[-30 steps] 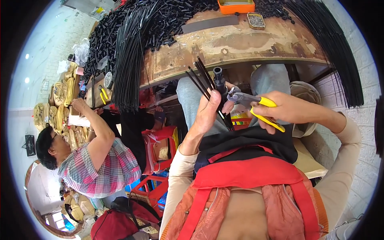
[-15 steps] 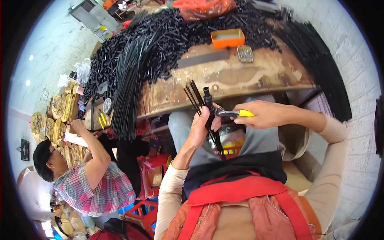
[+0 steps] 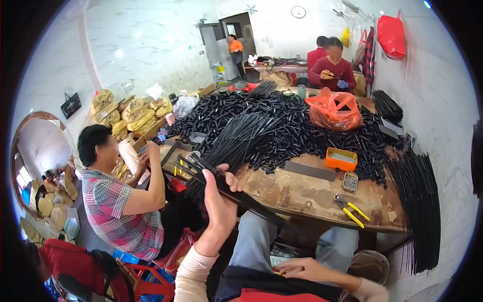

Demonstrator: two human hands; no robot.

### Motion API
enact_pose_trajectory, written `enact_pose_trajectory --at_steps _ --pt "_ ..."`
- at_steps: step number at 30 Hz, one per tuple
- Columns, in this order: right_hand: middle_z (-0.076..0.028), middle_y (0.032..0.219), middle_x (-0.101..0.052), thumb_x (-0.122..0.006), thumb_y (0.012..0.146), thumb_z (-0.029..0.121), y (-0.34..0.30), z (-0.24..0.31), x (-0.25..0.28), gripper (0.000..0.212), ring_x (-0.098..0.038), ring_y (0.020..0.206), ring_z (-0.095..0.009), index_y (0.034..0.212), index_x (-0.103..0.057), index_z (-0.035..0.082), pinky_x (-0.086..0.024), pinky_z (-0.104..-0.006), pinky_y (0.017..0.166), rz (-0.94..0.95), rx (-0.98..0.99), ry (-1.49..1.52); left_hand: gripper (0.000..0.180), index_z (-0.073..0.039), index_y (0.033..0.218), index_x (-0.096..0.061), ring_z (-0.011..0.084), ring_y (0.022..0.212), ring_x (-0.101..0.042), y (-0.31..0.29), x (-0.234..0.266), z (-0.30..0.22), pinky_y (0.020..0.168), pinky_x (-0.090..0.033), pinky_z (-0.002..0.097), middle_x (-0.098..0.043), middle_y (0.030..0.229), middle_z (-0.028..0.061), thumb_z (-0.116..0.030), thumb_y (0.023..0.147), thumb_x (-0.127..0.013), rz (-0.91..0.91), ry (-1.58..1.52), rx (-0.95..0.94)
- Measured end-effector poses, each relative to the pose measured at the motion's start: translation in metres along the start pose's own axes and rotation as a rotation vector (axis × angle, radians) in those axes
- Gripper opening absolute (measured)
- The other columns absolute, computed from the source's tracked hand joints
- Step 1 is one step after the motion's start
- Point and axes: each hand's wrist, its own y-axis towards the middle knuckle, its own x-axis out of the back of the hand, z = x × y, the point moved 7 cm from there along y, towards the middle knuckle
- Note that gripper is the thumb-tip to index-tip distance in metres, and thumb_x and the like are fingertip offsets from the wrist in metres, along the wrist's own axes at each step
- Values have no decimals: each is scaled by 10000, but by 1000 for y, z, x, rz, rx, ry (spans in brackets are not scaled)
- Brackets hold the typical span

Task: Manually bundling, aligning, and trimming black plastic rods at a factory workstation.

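Observation:
My left hand is raised left of the middle, closed around a bundle of thin black rods. The bundle slants down to the right in front of the table edge, its upper end blurred. Low over my lap is my right hand, its fingertips hidden by the angle, so whether it grips anything does not show. A pair of cutting pliers with yellow handles lies on the wooden table near its front edge.
A heap of short black tubes covers much of the table, with long black rods hanging off the right side. An orange box and a small metal tin stand nearby. A co-worker sits close on the left.
The pliers have left my right hand and now lie on the table. That hand has dropped to my lap. My left hand has moved left with the rods, and the view has tilted up.

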Motion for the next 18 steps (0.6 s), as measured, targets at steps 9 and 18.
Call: enact_pose_trajectory --at_steps 9,18 --pt "-24 821 -533 -571 782 84 -181 20 135 269 -510 490 -66 1041 -497 86 -441 -173 421 -1543 -208 218 540 44 1004 -495 348 1012 -570 -101 46 221 1049 -404 502 -582 953 196 -447 1023 -270 -391 -552 821" --pt "1 834 -487 -576 560 -2 -140 58 97 413 -491 715 -81 970 -566 43 -415 -196 472 -1379 -317 -9 573 3 1115 -555 265 958 -617 -244 171 307 895 -492 362 -638 1009 150 -536 951 -449 47 -522 1615"
